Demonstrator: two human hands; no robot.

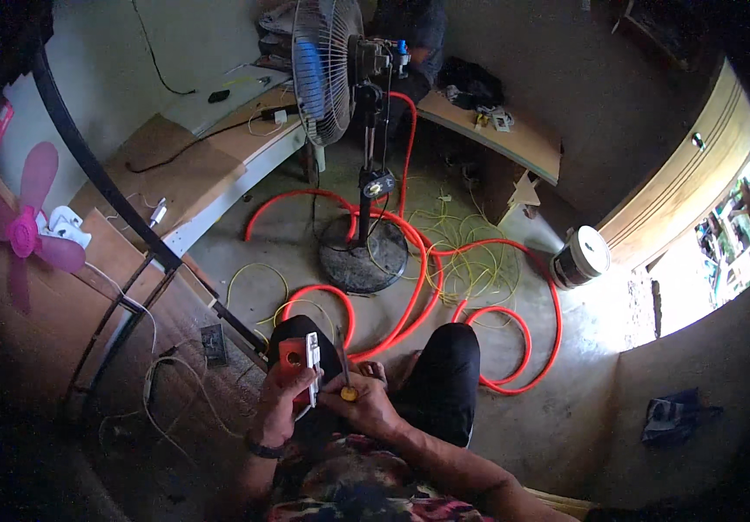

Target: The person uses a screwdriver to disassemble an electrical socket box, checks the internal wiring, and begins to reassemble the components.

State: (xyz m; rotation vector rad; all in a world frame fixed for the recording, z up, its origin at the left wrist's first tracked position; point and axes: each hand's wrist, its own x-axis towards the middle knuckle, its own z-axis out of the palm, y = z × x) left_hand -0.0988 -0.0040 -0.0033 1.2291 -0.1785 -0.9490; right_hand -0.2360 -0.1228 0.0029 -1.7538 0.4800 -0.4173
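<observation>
Over my lap, my left hand (pixel 279 413) is closed around a red electrical box (pixel 290 355) with a round dark hole in its side. A narrow white plate (pixel 313 358), seen nearly edge-on, sits along the box's right side. Just right of it, my right hand (pixel 373 407) grips a screwdriver (pixel 349 394) by its yellow handle, the thin shaft pointing away from me. The fingertips of my right hand are close to the lower end of the white plate; whether they touch it I cannot tell.
Ahead, a pedestal fan (pixel 362 252) stands amid coils of orange-red conduit (pixel 418 239) and tangled yellow wire (pixel 479 270). Left are a pink-bladed fan (pixel 25 233), a black metal frame (pixel 87 139) and white cable (pixel 150 383). A white bucket (pixel 585 255) stands right. Someone in dark clothes (pixel 414 26) is behind the fan.
</observation>
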